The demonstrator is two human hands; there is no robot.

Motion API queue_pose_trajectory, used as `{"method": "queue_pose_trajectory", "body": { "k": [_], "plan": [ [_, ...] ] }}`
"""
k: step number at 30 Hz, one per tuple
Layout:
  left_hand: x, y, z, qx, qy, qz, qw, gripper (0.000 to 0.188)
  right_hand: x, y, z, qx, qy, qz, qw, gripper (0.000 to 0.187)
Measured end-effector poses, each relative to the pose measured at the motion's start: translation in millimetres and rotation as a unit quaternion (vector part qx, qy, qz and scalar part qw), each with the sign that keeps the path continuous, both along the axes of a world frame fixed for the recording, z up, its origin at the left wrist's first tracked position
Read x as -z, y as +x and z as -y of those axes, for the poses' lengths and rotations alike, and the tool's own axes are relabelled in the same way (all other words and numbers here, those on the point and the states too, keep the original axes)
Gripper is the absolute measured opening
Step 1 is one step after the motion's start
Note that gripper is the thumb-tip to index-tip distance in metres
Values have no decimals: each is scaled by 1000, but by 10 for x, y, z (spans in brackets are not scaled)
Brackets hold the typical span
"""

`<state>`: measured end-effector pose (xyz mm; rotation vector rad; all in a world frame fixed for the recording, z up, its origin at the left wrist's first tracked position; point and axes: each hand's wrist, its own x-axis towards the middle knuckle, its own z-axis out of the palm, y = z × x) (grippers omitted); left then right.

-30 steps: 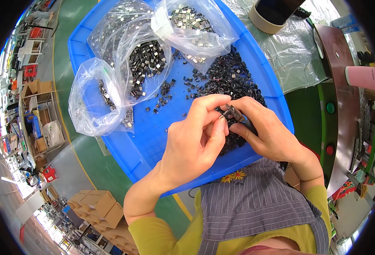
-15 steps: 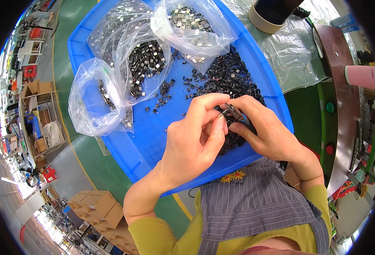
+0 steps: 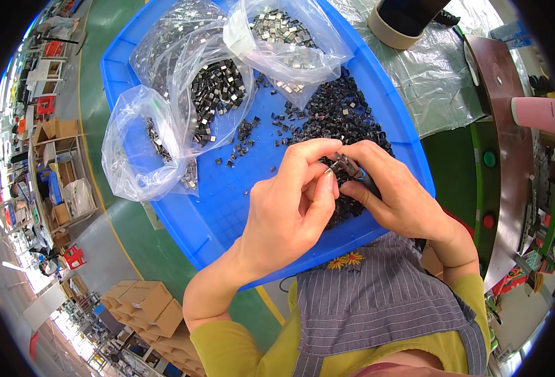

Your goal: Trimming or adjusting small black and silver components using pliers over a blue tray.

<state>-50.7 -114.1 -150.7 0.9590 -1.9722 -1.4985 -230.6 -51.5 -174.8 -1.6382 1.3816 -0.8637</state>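
My left hand (image 3: 290,195) is closed in a pinch, thumb and fingertips together on a small piece with a silver edge (image 3: 329,169); most of it is hidden by the fingers. My right hand (image 3: 397,188) wraps round small pliers (image 3: 349,167) with dark jaws and a dark handle with a bit of blue. The jaws point at the left fingertips and meet or nearly meet the piece. Both hands are over a heap of small black parts (image 3: 346,113) in a blue plastic tray (image 3: 208,220).
Clear plastic bags hold small black-and-silver parts: one bag (image 3: 142,135) at the left, others at the tray's far side. Loose black parts (image 3: 246,129) lie between bags and heap. Right of the tray are a beige round holder (image 3: 394,34) and a pink cup (image 3: 537,115). Cardboard boxes (image 3: 145,301) stand lower left.
Almost nothing differs. The left fingertips and the pliers have shifted very slightly, still meeting at the same spot above the heap.
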Motion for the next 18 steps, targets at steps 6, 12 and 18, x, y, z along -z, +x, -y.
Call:
{"method": "queue_pose_trajectory", "body": {
  "k": [6, 12, 18],
  "plan": [
    [-33, -5, 5, 4, 9, 12, 1000, 33, -10, -9, -8, 1, 12, -4, 1000, 31],
    [-45, -4, 33, 9, 11, 13, 1000, 32, 1, -17, -5, 0, 13, -12, 1000, 29],
    [-33, 0, 44, 18, 37, -2, 999, 33, 0, -7, -27, 13, -3, -20, 1000, 26]
  ]
}}
